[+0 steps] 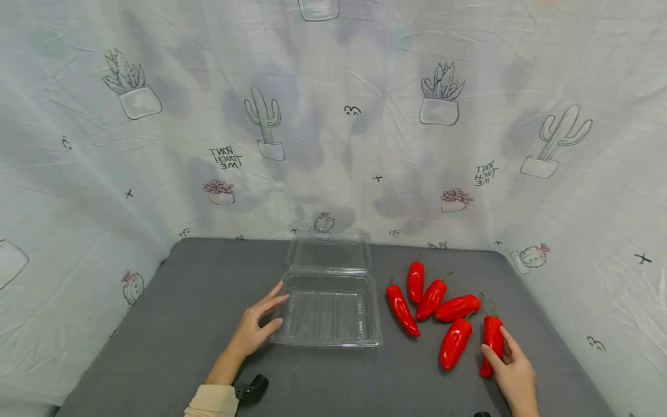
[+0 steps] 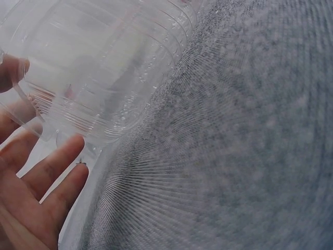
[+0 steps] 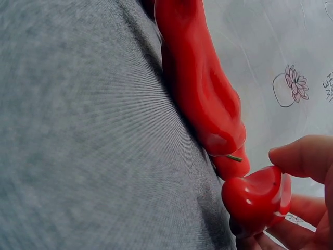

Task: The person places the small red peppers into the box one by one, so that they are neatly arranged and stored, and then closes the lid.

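Observation:
A clear plastic clamshell box stands on the table with its lid folded back. My left hand is at the box's left rim, fingers spread and fairly straight; in the left wrist view the thumb and some fingertips overlap the clear plastic. At the right, my right hand pinches a red pepper between thumb and fingers. That pepper shows its rounded tip end in the right wrist view. Another red pepper lies just left of it.
More red peppers lie between the box and the right hand, among them a slim one near the box and one at the back. A grey cloth covers the table. Behind hangs a white curtain printed with cacti.

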Demonstrator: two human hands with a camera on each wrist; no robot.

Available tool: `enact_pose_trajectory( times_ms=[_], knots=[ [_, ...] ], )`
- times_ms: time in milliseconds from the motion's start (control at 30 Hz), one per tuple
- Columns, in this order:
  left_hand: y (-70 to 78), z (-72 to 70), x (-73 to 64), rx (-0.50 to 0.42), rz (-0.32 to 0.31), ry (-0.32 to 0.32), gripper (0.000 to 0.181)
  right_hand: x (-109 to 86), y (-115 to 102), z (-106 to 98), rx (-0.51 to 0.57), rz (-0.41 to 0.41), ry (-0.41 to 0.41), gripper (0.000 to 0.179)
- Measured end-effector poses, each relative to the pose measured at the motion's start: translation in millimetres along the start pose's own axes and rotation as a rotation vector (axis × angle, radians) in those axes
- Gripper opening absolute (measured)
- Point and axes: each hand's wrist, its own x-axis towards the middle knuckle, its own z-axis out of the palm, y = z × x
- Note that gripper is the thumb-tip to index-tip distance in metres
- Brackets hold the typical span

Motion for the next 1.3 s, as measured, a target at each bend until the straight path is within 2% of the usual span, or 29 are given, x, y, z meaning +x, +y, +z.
enact_pose_trajectory(
  times_ms=[233,600,900,1167,1300],
  knots=[
    [-0.6,0.9,-0.5,-0.010,-0.009,-0.007,0.044,-2.0,-2,-1,0.092,-0.026,-0.002,0.070],
    [-3.2,0.1,-2.2,-0.028,0.003,-0.016,0.044,-5.9,-16,0,0.048,-0.019,0.014,0.070],
    [-2.7,0.2,-1.4,-0.035,0.008,-0.017,0.044,-10.8,-31,6,-0.002,-0.030,-0.023,0.072],
    [-3.6,0.3,-1.3,-0.037,0.005,-0.020,0.044,-17.0,-44,15,0.112,-0.216,-0.041,0.065],
    [-4.2,0.2,-1.9,-0.043,0.009,-0.013,0.044,-21.5,-53,18,0.142,-0.262,-0.086,0.065]
  ],
)
